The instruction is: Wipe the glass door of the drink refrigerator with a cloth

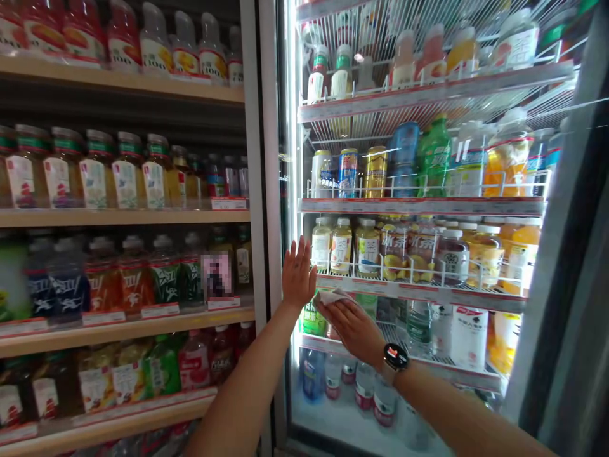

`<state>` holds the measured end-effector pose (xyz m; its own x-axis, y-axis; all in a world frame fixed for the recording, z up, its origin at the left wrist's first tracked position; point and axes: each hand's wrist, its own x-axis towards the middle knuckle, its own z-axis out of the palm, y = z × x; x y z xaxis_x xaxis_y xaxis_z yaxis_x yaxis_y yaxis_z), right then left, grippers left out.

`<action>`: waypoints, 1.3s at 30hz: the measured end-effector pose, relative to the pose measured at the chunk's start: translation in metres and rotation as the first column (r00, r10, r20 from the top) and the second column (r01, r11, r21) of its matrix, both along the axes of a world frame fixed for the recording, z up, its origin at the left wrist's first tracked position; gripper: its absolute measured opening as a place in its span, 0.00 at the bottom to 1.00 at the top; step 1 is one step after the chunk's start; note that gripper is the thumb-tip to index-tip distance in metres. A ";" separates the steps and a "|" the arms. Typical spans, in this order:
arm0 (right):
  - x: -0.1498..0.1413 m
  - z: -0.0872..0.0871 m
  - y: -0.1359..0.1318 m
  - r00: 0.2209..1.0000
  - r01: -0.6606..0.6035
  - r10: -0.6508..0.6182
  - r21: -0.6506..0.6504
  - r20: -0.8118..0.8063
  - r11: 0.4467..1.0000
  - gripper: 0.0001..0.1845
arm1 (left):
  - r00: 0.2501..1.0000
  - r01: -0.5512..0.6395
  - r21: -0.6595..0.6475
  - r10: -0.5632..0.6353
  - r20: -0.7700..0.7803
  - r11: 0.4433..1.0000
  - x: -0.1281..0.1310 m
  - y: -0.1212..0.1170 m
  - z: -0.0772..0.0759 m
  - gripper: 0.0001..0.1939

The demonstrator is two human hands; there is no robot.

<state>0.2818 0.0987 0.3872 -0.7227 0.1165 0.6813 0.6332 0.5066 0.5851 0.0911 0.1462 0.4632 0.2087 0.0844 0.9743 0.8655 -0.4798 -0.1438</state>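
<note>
My left hand (299, 279) is raised with its fingers stretched upward, palm toward the left edge of a lit drinks fridge's glass door (304, 416). It holds nothing. To its right and a little lower, my right hand (354, 327) presses a pale cloth (337, 296) against the glass. Its fingers lie over the cloth and point up and left; the thumb side is partly hidden. A watch (396, 357) is on the right wrist. Behind the glass, tea bottles (341, 246) stand on a wire shelf near both hands.
More fridge shelves hold cans (349, 172), a green bottle (435, 152) and water bottles (419, 325). Left of the grey frame post (269, 190), wooden shelves (124, 218) carry rows of juice bottles (130, 171) and price tags (228, 204). The door's dark right edge (556, 279) runs down the right side.
</note>
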 end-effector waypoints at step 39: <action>-0.029 0.082 0.004 0.921 0.164 -0.141 0.034 -0.363 0.986 0.37 | 1.000 -0.001 -0.001 0.001 0.003 1.000 0.002 0.000 0.000 0.32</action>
<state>0.2527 0.1029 0.4689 -0.4057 0.1543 0.9009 0.8732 0.3566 0.3321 0.0929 0.1461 0.4631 0.2060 0.0855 0.9748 0.8661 -0.4795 -0.1409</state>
